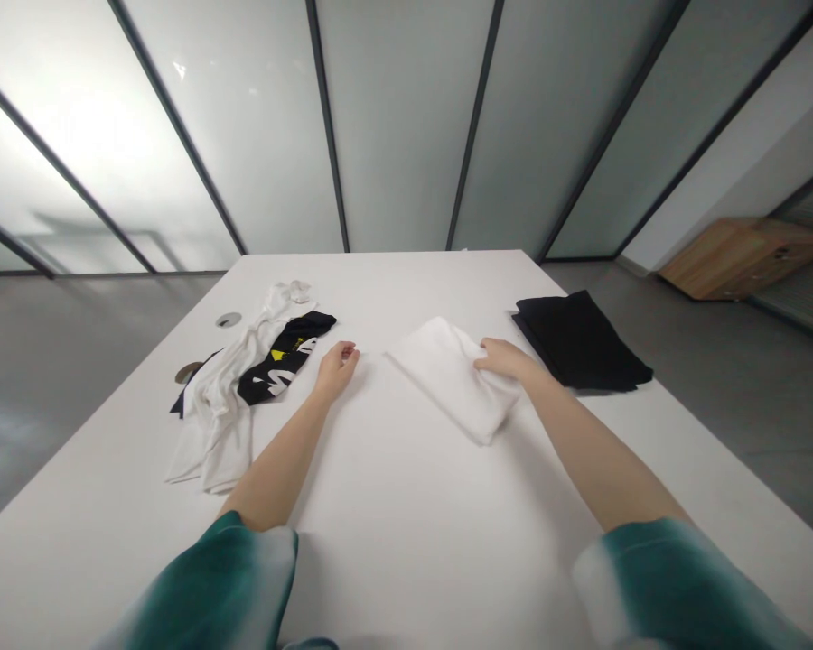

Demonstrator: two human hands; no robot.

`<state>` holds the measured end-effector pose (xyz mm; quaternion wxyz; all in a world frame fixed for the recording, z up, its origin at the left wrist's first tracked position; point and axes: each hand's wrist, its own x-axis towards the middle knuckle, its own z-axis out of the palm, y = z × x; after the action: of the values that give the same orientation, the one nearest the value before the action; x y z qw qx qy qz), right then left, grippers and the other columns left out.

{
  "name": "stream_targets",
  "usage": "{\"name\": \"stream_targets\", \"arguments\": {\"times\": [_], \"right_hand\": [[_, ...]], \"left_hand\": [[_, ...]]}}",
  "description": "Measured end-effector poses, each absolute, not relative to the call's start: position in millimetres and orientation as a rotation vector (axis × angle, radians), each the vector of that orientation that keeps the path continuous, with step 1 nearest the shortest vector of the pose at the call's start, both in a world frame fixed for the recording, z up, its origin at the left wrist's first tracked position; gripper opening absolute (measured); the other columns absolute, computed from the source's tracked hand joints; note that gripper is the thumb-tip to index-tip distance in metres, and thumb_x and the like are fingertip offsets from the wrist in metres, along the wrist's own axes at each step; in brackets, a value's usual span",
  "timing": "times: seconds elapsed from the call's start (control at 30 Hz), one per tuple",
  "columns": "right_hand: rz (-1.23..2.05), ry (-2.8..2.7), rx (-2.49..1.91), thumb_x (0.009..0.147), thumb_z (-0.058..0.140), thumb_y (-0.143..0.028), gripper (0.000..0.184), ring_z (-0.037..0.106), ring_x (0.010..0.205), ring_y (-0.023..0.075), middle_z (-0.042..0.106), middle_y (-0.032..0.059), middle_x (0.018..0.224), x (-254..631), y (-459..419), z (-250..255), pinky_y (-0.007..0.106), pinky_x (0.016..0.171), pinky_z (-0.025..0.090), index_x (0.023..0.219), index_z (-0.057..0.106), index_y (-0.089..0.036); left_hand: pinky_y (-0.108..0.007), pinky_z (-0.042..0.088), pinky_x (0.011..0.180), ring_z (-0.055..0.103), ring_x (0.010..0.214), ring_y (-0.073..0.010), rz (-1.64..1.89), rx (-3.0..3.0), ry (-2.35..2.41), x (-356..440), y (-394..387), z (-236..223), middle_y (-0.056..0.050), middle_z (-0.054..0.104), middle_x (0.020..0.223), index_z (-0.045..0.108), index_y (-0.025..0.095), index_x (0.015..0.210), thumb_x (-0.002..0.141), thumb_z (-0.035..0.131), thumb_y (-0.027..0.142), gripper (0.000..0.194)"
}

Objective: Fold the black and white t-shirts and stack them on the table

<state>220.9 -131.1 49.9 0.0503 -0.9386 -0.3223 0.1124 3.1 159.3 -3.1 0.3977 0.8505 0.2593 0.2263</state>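
Observation:
A folded white garment (451, 375) is at the middle of the white table, its near edge slanting. My right hand (505, 358) grips its right side, thumb and fingers pinched on the fabric. Left of the garment and apart from it, my left hand (339, 364) is just above the table with its fingers curled in; nothing shows in them. Further left lies a loose heap: a crumpled white garment (223, 393) and a black garment with white and yellow print (281, 366). To the right, beyond my right hand, is a stack of folded black clothing (575, 343).
The white table (379, 542) stretches from me toward frosted glass panels (406, 117). Two round cable openings are at the table's left, the farther a grey disc (228, 320). A wooden cabinet (745, 257) stands on the grey floor at far right.

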Motion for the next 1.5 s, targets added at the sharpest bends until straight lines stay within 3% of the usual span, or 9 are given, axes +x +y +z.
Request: {"name": "stream_targets", "arguments": {"times": [0.13,0.23,0.57,0.77,0.97,1.13,1.3,1.5], "right_hand": [[0.324,-0.746,-2.927,0.078,0.063,-0.016,0.044,0.068,0.099,0.0316,0.070,0.0237,0.112,237.1,-170.7,48.3,0.033,0.077,0.049,0.120,0.063,-0.006],[0.367,-0.557,-2.923,0.077,0.066,-0.020,0.044,0.068,0.098,0.0328,0.069,0.0241,0.111,245.0,-189.7,50.0,0.034,0.076,0.050,0.119,0.063,-0.005],[0.409,-0.242,-2.519,0.071,0.065,-0.020,0.054,0.065,0.106,0.0304,0.069,0.0152,0.115,245.3,-214.3,56.4,0.032,0.083,0.052,0.125,0.062,-0.014],[0.381,-0.232,-2.479,0.067,0.065,-0.020,0.046,0.067,0.086,0.0280,0.072,0.0094,0.090,242.9,-213.0,57.4,0.032,0.070,0.052,0.113,0.066,-0.019],[0.401,-0.190,-2.472,0.075,0.065,-0.027,0.036,0.069,0.080,0.0274,0.074,0.0117,0.094,242.3,-207.6,57.8,0.033,0.067,0.053,0.109,0.068,-0.016],[-0.001,-0.498,-2.554,0.081,0.061,-0.026,0.030,0.070,0.095,0.0285,0.076,0.0121,0.102,227.1,-204.3,60.0,0.034,0.083,0.052,0.107,0.073,-0.017],[-0.395,-0.648,-2.417,0.087,0.055,-0.035,0.039,0.071,0.086,0.0262,0.076,0.0092,0.108,197.9,-213.0,83.9,0.036,0.085,0.053,0.120,0.070,-0.020],[-0.686,-0.440,-2.227,0.084,0.059,-0.045,0.042,0.068,0.098,0.0302,0.074,0.0088,0.110,236.1,-249.2,141.8,0.041,0.088,0.053,0.115,0.069,-0.019]], "left_hand": [[-0.033,0.051,0.084,0.065,0.098,-0.0222,0.578,2.145,0.657,3.7,160.8,-5.0,-0.009,0.070,0.103,0.063,0.018,0.108,0.087,0.052,0.034,0.029],[-0.033,0.051,0.084,0.066,0.097,-0.0219,0.588,2.141,0.650,4.8,162.4,-7.2,-0.008,0.071,0.102,0.063,0.018,0.107,0.085,0.053,0.035,0.029],[-0.034,0.052,0.080,0.067,0.091,-0.0213,0.610,2.131,0.626,6.2,164.1,-9.4,-0.007,0.071,0.097,0.062,0.018,0.104,0.081,0.056,0.036,0.030],[-0.033,0.052,0.079,0.067,0.092,-0.0215,0.599,2.140,0.638,4.0,162.2,-5.8,-0.007,0.072,0.095,0.062,0.019,0.105,0.081,0.055,0.036,0.031],[-0.033,0.052,0.079,0.067,0.092,-0.0219,0.592,2.153,0.645,2.8,161.2,-3.7,-0.007,0.072,0.094,0.062,0.019,0.105,0.081,0.055,0.037,0.031],[-0.033,0.052,0.080,0.067,0.091,-0.0215,0.597,2.151,0.636,4.6,163.5,-6.8,-0.006,0.071,0.093,0.062,0.019,0.104,0.080,0.055,0.037,0.031],[-0.033,0.052,0.079,0.066,0.091,-0.0218,0.615,2.151,0.620,5.8,166.3,-11.7,-0.006,0.071,0.092,0.062,0.020,0.103,0.080,0.054,0.039,0.031],[-0.033,0.053,0.075,0.067,0.087,-0.0213,0.612,2.126,0.647,6.2,166.2,-11.7,-0.008,0.071,0.099,0.061,0.019,0.103,0.080,0.053,0.039,0.032]]}}
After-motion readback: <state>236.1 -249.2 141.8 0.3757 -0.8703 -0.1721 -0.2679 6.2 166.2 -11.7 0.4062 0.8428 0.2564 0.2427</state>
